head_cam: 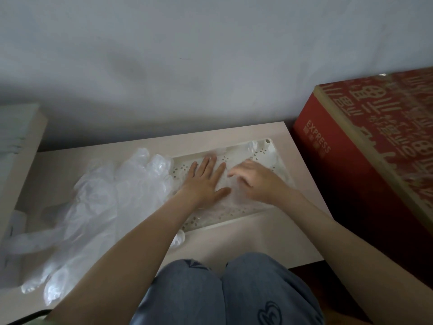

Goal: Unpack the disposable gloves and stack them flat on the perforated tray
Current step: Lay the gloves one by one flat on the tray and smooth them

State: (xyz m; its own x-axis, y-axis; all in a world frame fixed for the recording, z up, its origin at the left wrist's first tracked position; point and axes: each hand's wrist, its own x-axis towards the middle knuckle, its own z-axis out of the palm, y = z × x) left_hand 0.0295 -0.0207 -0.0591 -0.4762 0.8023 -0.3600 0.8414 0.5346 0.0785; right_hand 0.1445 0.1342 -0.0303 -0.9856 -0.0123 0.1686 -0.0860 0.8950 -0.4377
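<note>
A plain grey-white wall (210,55) rises ahead of me in dim, soft light. My pale beige surface (257,242) stands against it, a big red printed carton (351,174) at my right, another pale unit (30,141) at my left.

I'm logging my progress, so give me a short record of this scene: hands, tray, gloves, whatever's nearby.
left hand: flat, fingers straight, pressing the glove on the tray
right hand: fingers curled on the same glove; blurred, grip unclear
tray: perforated, white, on the table
loose gloves: clear heap on the table, left of the tray
red box: right of the table
</note>
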